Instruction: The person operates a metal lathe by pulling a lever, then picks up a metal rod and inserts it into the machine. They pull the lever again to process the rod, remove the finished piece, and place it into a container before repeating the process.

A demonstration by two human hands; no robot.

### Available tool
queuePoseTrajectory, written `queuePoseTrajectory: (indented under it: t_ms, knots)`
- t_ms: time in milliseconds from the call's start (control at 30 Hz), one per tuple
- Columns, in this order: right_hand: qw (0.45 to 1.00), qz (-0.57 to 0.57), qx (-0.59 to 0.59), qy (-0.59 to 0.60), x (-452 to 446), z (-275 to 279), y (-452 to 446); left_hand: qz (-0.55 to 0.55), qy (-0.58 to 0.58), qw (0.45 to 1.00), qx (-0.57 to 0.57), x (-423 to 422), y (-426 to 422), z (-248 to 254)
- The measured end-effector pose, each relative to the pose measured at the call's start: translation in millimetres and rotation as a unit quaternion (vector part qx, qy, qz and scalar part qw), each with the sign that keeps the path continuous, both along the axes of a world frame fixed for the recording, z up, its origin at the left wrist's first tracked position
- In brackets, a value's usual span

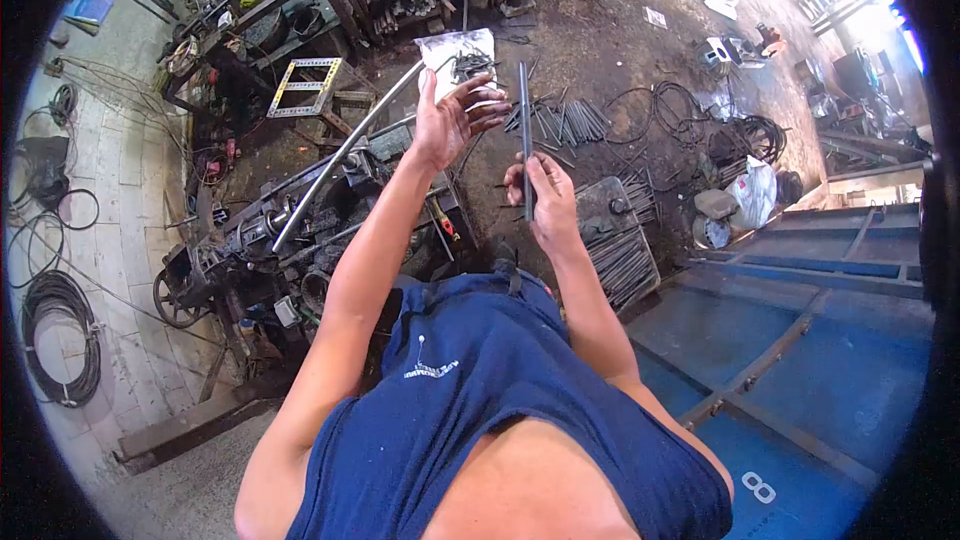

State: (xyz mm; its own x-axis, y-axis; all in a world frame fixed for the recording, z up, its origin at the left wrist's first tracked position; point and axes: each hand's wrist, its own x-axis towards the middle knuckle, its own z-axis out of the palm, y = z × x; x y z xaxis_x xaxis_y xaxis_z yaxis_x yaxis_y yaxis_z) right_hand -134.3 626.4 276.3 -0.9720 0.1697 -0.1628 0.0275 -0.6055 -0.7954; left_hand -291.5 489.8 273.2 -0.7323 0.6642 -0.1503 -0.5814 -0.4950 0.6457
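Note:
In the head view my right hand (547, 188) is wrapped round the lower part of a dark metal rod (525, 115), which points up and away from me. My left hand (455, 120) is raised to the left of the rod, fingers spread and smudged dark, holding nothing. Beyond it a white sack (457, 48) lies on the floor with small dark pieces on it. Several loose metal rods (575, 123) lie on the ground past my right hand. A crate of rods (622, 260) stands near my right forearm.
At my left is a greasy machine (290, 230) with a long pale bar (345, 145) slanting over it. Coiled cable (60, 338) hangs by the white wall. A blue metal panel (800, 360) lies at the right. Cables (680, 110) and a white bag (755, 190) are on the floor.

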Motion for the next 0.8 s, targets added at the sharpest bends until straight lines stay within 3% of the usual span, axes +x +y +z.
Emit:
queuePoseTrajectory:
  t_ms: [33, 100, 233, 433, 600, 700, 800]
  knots:
    - [0.999, -0.011, -0.006, -0.030, 0.0, -6.6, 1.7, -0.005, -0.005, 1.000, -0.003, 2.1, 0.5, -5.3]
    - [0.999, -0.007, -0.036, -0.036, 2.5, -33.4, 12.2, 0.026, 0.050, 0.989, -0.134, 9.7, 0.3, -22.2]
    - [0.984, -0.005, -0.033, -0.175, 23.8, -87.5, 28.6, -0.007, 0.070, 0.973, -0.218, 26.6, -5.2, -67.0]
    - [0.939, -0.092, -0.094, -0.317, 58.5, -208.4, 43.7, -0.066, 0.049, 0.953, -0.292, 49.2, -2.6, -108.6]
    - [0.888, -0.171, -0.066, -0.422, 61.4, -291.4, 38.9, -0.090, 0.025, 0.944, -0.317, 59.1, 2.2, -121.6]
    - [0.846, -0.227, -0.072, -0.478, 39.3, -311.7, 33.9, -0.094, 0.027, 0.941, -0.325, 57.5, -1.9, -127.6]
    - [0.846, -0.264, -0.087, -0.456, 11.5, -320.2, 32.2, -0.068, 0.023, 0.941, -0.331, 59.2, -8.1, -125.5]
